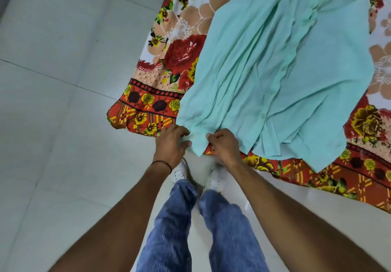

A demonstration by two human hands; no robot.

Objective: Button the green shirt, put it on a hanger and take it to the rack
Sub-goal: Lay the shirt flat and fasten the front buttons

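A pale green shirt (264, 64) lies spread and wrinkled on a floral bedspread (169, 60), its collar end far from me and its hem over the near corner. My left hand (171, 144) pinches the hem at the bed's edge. My right hand (224, 144) grips the same hem a short way to the right. A small flap of green cloth hangs between the two hands. No hanger or rack is in view.
The bed's corner juts toward me, its red and yellow patterned border (148, 106) hanging down. White tiled floor (63, 102) stretches to the left and below. My legs in blue jeans (190, 218) and white shoes stand right at the bed's edge.
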